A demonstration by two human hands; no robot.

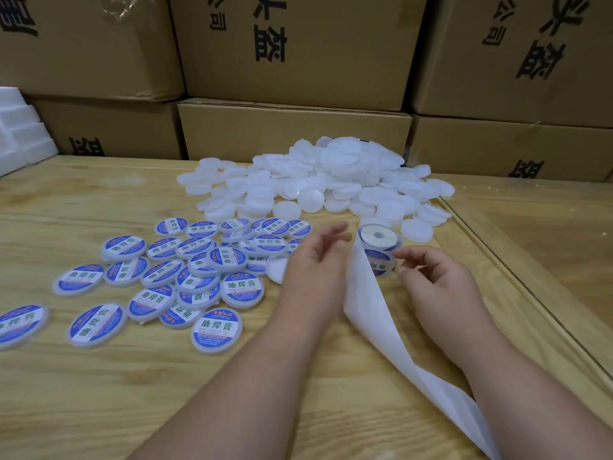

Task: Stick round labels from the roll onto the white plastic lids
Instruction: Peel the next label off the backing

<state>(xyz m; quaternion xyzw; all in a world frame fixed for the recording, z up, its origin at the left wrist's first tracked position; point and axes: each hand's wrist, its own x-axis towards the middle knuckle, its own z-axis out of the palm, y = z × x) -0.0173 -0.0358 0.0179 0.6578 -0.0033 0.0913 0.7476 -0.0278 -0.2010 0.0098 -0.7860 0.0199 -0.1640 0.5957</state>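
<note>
Both my hands are loosely open and hold nothing. My right hand sits just beside the label roll, nearer than my left hand across it. Bare white lids lie heaped beyond the roll.

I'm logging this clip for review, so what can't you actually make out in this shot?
- Head view: whether either hand, left hand or right hand, pinches a label; fingertips blurred.
- Small print on the labelled lids: too small.
- A plain lid: partly behind the left hand.
- Backing strip: its end cut off by the bottom edge.
- Label roll: labels left unclear.
</note>
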